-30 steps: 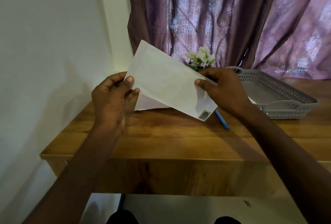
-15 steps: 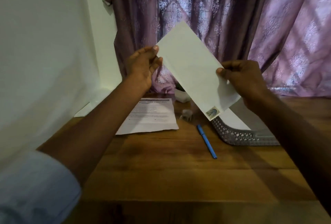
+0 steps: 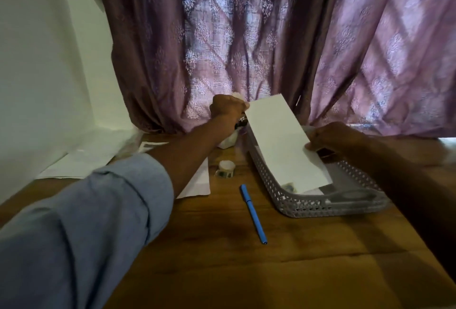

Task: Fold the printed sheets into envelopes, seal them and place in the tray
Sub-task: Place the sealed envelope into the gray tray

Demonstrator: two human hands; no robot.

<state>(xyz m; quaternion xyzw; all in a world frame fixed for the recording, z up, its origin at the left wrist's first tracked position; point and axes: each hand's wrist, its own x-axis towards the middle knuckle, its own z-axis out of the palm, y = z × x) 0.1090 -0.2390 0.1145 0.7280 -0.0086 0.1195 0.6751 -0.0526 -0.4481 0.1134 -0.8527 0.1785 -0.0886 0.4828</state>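
White envelope (image 3: 283,141) held over grey perforated tray (image 3: 320,206), low end with stamp inside it, atop another white sheet there. Left hand (image 3: 225,108) pinches far edge at 11 o'clock; right hand (image 3: 333,137) pinches edge at 3 o'clock. Blue pen (image 3: 254,213), tape roll (image 3: 225,168) at tray's 9 o'clock.

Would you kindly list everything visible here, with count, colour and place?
envelope: one, white, held tilted over the tray
tray: one, grey perforated, table right, more white paper inside
pen: one, blue, on the table beside the tray
tape roll: one, pale, left of the tray
printed sheet: one, white, under the left forearm
table: one, brown wood
curtain: purple patterned, behind
left hand: grip on the envelope's far end
right hand: grip on its near edge
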